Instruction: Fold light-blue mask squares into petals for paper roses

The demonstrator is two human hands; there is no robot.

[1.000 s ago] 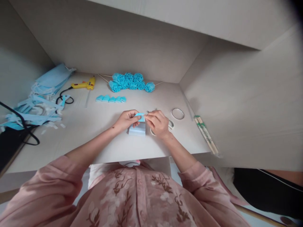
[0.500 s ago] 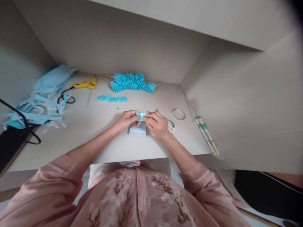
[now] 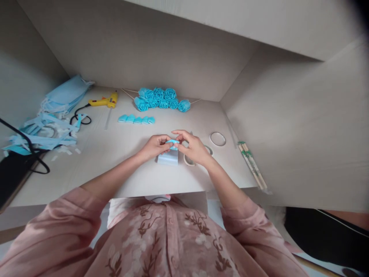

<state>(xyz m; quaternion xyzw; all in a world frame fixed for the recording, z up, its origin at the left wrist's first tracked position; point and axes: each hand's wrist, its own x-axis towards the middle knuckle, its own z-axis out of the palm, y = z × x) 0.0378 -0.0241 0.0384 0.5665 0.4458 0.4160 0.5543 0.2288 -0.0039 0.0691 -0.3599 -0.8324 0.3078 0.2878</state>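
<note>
Between both hands, over the front middle of the table, is a small folded blue piece of face-mask fabric point(image 3: 173, 142). My left hand point(image 3: 155, 147) pinches its left side between thumb and fingers. On its right side rests the thumb of my right hand point(image 3: 193, 147); the index finger is lifted, and the other fingers curl near the piece, partly hidden. Beneath the hands lie light blue cut mask pieces point(image 3: 168, 158). A pair of scissors point(image 3: 188, 161) lies under my right hand, mostly covered by it.
Blue fabric roses point(image 3: 158, 99) on sticks lie at the back, with a row of folded blue petals point(image 3: 136, 119) before them. Leftward are a yellow glue gun point(image 3: 103, 101), face masks point(image 3: 66, 94) and scraps point(image 3: 49, 132). A tape ring point(image 3: 218, 139) and wrapped sticks point(image 3: 252, 165) lie right.
My right hand's index finger has lifted and opened away from the thumb. The blue piece is tilted and folded flatter, and its white patch shows less. My left hand stays in place.
</note>
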